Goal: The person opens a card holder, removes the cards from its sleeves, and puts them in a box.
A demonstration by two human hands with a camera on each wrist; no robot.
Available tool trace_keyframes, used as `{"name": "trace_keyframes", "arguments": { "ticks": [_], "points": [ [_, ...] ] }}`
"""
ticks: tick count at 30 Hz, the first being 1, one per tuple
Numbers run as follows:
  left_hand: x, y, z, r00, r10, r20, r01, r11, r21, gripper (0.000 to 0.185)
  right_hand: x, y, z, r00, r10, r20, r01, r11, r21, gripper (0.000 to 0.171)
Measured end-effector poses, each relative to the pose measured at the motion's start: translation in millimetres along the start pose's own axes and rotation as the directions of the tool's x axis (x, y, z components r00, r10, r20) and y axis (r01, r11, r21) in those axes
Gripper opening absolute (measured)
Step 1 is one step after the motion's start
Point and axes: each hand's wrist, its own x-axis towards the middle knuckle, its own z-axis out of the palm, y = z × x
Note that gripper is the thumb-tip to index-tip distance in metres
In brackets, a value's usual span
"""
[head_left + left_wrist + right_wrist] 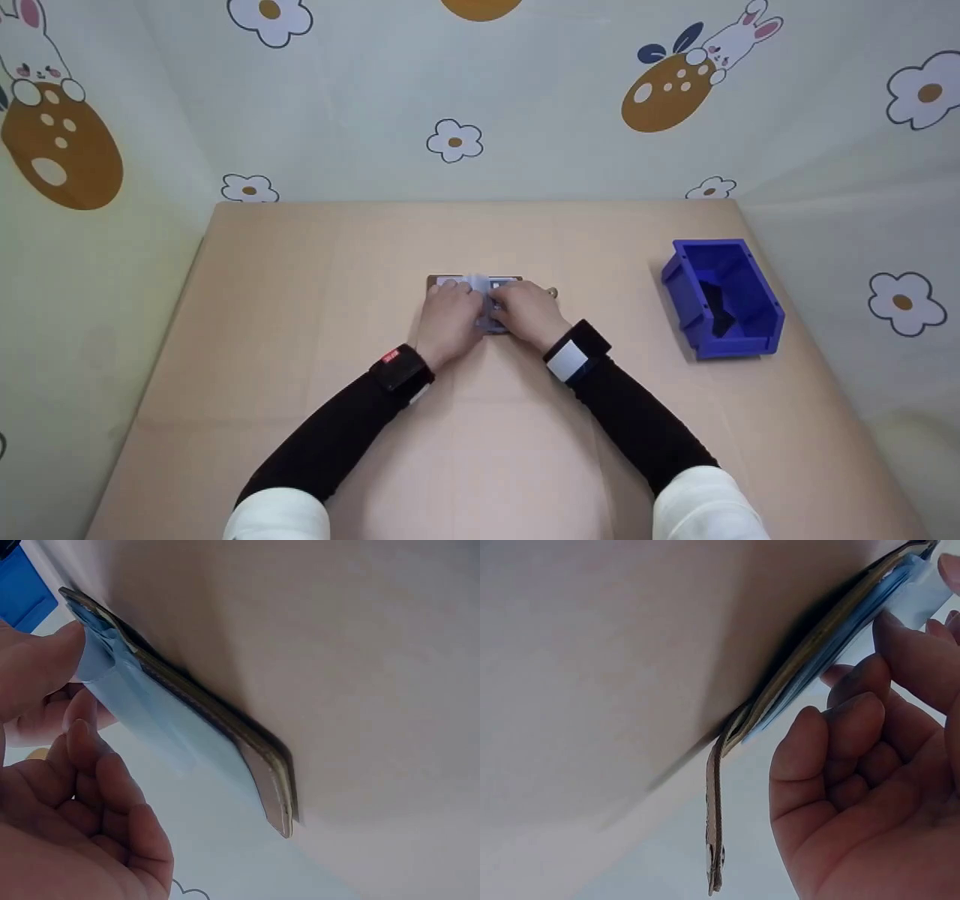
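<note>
Brown and thin, a wallet (266,780) lies on the tabletop (315,315), under both hands. The left hand (452,319) and the right hand (531,311) pinch its see-through plastic pages (157,716) with bent fingers (855,727). Its strap (713,817) (with a little snap near the tip) sticks out. Farther right sits a blue bin (739,347) with something black (718,309) inside.

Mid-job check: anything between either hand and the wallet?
Nothing visible. The left hand and right hand are both right at the open wallet, fingers at its clear sleeves. The blue bin stands well off to the right, out of the way.
</note>
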Motion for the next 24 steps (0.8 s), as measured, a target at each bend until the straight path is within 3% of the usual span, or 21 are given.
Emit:
{"name": "trace_keyframes", "arguments": {
  "ticks": [6, 12, 20, 24],
  "points": [
    [-0.2, -2.3, -2.9, 0.999, 0.018, -0.036, -0.018, 1.0, 0.001, 0.016, 0.0, 1.5, -1.9, 1.0, -0.021, 0.021, 0.021, 1.0, -0.014, 0.009],
    [-0.3, -3.6, -5.1, 1.0, 0.024, -0.02, -0.024, 1.0, -0.004, 0.015, -2.1, 0.9, -4.7, 1.0, 0.025, 0.014, -0.025, 0.999, -0.03, 0.01],
    [-2.3, -6.8, -8.5, 0.999, -0.032, -0.015, 0.031, 0.999, -0.031, 0.015, -1.9, -0.6, -4.8, 0.998, 0.062, 0.01, -0.061, 0.996, -0.061, 0.006],
    [-5.6, -7.8, -12.5, 0.995, -0.096, -0.023, 0.094, 0.993, -0.07, 0.016, -2.6, -0.5, -4.7, 0.998, 0.062, 0.02, -0.061, 0.997, -0.048, 0.009]
  ]
}}
